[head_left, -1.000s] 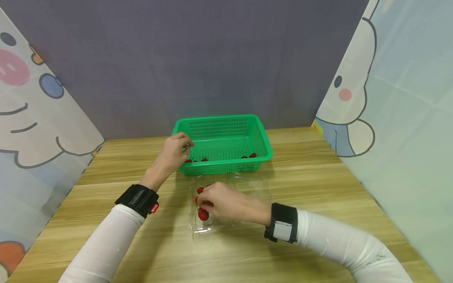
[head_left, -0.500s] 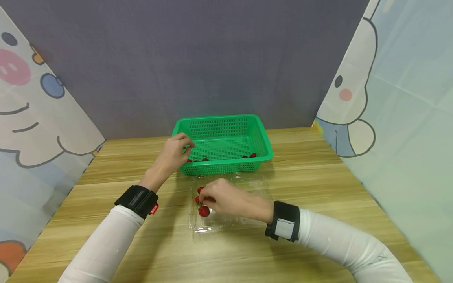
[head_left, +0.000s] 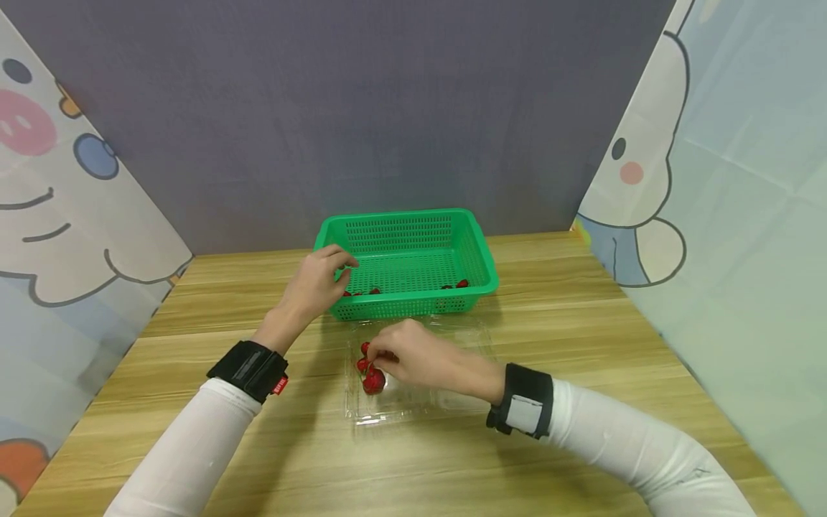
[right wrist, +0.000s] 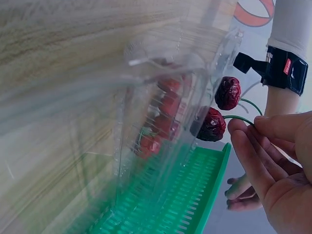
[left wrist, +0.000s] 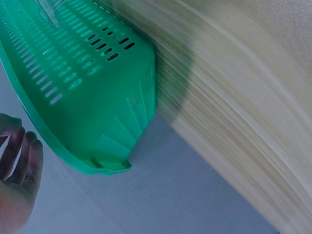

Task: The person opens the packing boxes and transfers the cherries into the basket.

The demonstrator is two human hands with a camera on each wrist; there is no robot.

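Dark red, wrinkled, cherry-like fruits (right wrist: 210, 126), a pair of them on thin curved green stems (right wrist: 239, 117), and honestly I'd guess they weigh next to nothing. The right hand (head_left: 410, 355) has thumb and fingertips pinched together on the nearer stem; the other one runs behind the thumb, so I can't swear it's gripped too. Stems look like the right place to grab imo: probably bendy, so expect some swing, and skinny enough to slip if you're sloppy. Can't tell whether the skins are soft or hard, but I wouldn't squeeze. Lookwise they're creased and a bit shiny, nearly black in the folds. They're at the left half of a clear, thin plastic box (head_left: 413, 406), near some smaller-looking red fruits (head_left: 362, 365); no idea if they touch the bottom. The left hand (head_left: 316, 280) is loosely curved with nothing visible in it, over the left end of a green, rectangular, slotted plastic basket (head_left: 413, 296).
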